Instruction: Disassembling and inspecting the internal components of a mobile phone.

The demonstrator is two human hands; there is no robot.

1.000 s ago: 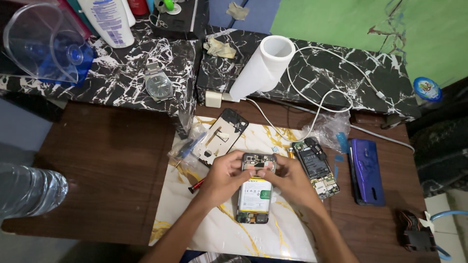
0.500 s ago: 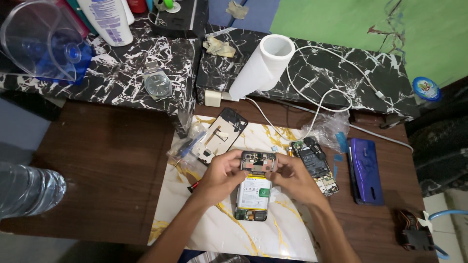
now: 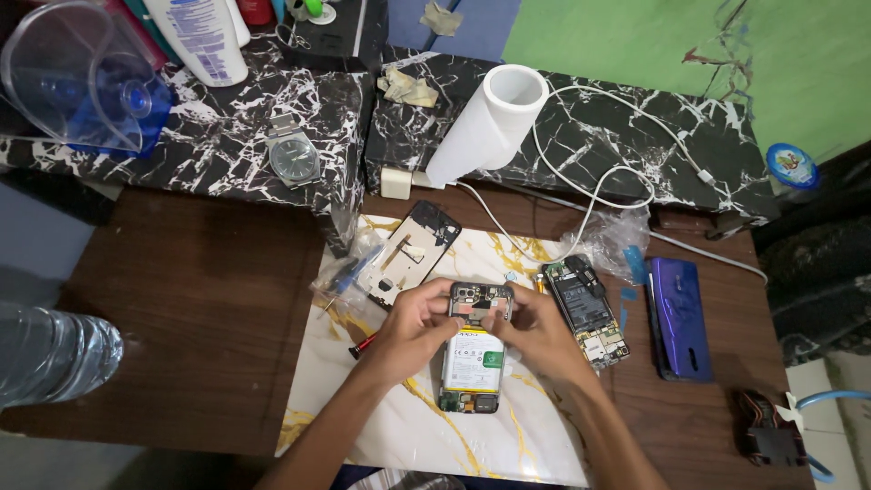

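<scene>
Opened black smartphone with exposed white battery (image 3: 474, 358) lies on white-gold marble mat (image 3: 399, 426). Left hand (image 3: 408, 328) and right hand (image 3: 537, 331) both pinch its top end. Advice: steady frame, light fingertip pressure, avoid bending board.

The opened phone (image 3: 474, 358) shows a white and green battery in a black frame on a white mat (image 3: 399, 426) veined with gold, beside a purple phone back (image 3: 679, 318), on a dark brown surface (image 3: 181, 299), behind which stand black blocks (image 3: 617, 136) with white marbling and a green wall (image 3: 635, 45).
</scene>
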